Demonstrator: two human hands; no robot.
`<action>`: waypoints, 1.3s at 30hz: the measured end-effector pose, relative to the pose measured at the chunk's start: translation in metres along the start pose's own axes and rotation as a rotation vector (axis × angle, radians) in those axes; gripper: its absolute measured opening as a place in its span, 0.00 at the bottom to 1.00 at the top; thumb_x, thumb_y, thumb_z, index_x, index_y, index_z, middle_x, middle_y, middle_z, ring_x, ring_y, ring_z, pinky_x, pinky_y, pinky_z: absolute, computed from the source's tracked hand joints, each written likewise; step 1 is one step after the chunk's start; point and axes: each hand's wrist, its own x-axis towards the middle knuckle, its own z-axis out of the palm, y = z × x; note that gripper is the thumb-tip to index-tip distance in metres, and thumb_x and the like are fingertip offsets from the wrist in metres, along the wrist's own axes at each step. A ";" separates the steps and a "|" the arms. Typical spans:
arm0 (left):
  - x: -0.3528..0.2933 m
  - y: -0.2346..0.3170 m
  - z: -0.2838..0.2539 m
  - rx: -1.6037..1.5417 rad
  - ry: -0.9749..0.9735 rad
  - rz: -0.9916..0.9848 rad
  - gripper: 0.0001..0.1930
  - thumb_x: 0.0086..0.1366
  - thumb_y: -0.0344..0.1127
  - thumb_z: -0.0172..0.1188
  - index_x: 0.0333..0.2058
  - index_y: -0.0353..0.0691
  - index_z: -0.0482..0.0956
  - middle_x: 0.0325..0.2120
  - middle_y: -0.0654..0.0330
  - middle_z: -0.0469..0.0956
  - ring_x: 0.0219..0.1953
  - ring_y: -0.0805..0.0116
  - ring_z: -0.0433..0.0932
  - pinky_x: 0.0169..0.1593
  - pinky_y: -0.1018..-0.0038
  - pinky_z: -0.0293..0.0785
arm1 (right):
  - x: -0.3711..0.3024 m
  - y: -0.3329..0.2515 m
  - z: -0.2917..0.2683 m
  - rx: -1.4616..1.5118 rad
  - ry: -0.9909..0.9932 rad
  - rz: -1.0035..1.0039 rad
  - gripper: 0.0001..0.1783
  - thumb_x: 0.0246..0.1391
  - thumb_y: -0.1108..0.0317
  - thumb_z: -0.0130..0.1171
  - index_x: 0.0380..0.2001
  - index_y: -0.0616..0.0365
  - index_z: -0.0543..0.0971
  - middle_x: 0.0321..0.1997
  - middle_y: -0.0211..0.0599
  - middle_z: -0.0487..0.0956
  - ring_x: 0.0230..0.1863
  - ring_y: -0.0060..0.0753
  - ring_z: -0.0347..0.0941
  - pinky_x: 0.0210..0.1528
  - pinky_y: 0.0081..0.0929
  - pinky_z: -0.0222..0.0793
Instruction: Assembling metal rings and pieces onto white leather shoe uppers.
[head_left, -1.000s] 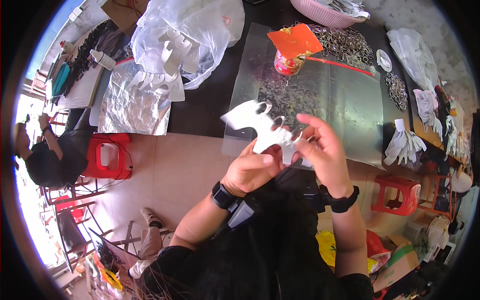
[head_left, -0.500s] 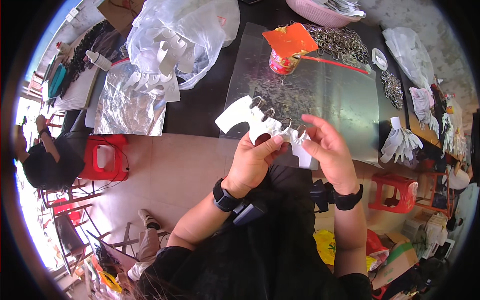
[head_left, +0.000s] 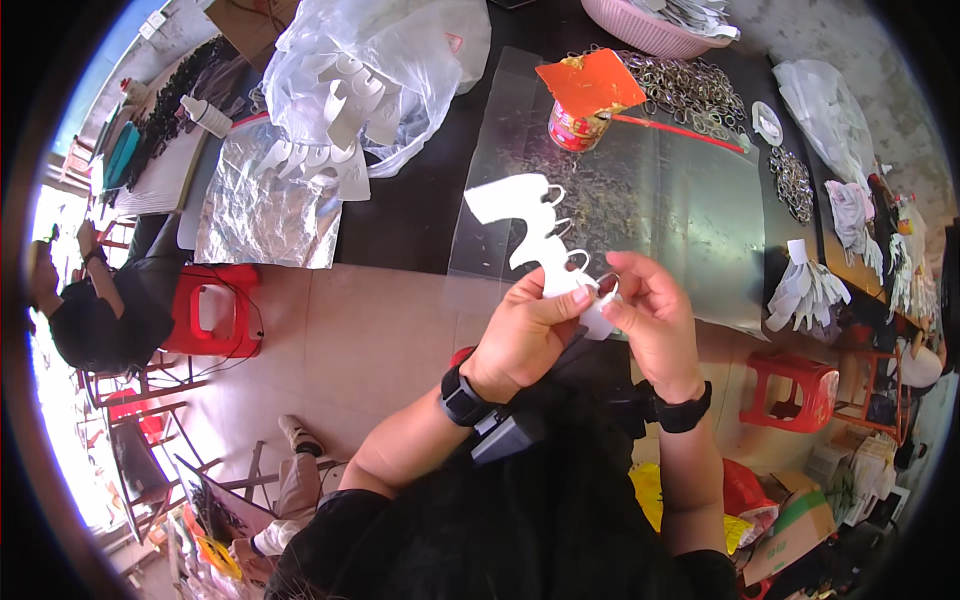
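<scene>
A white scalloped strip of thin flexible material hangs in the air above the table's near edge, with several metal rings along its right side. My left hand pinches its lower part between thumb and fingers. At the lower right end, my right hand closes its thumb and fingers on the strip beside the last ring; its fingertips partly hide that spot. Beyond the strip stands a red can with a glue-smeared orange card on top.
A clear sheet covers part of the dark table. Loose rings, a red stick and a pink basket lie farther back. Left are a plastic bag and silvery sheet; right, white strips. Another person sits left.
The strip has turned so its far end points more away from me and its rings face right. My right fingers have closed in on the strip's lower end.
</scene>
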 end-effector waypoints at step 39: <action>0.002 -0.007 0.010 0.317 0.060 0.109 0.18 0.56 0.21 0.61 0.44 0.37 0.69 0.40 0.64 0.75 0.40 0.79 0.73 0.46 0.78 0.72 | -0.008 -0.003 0.002 0.119 0.142 0.075 0.16 0.57 0.76 0.53 0.49 0.63 0.70 0.44 0.30 0.74 0.45 0.18 0.68 0.50 0.17 0.64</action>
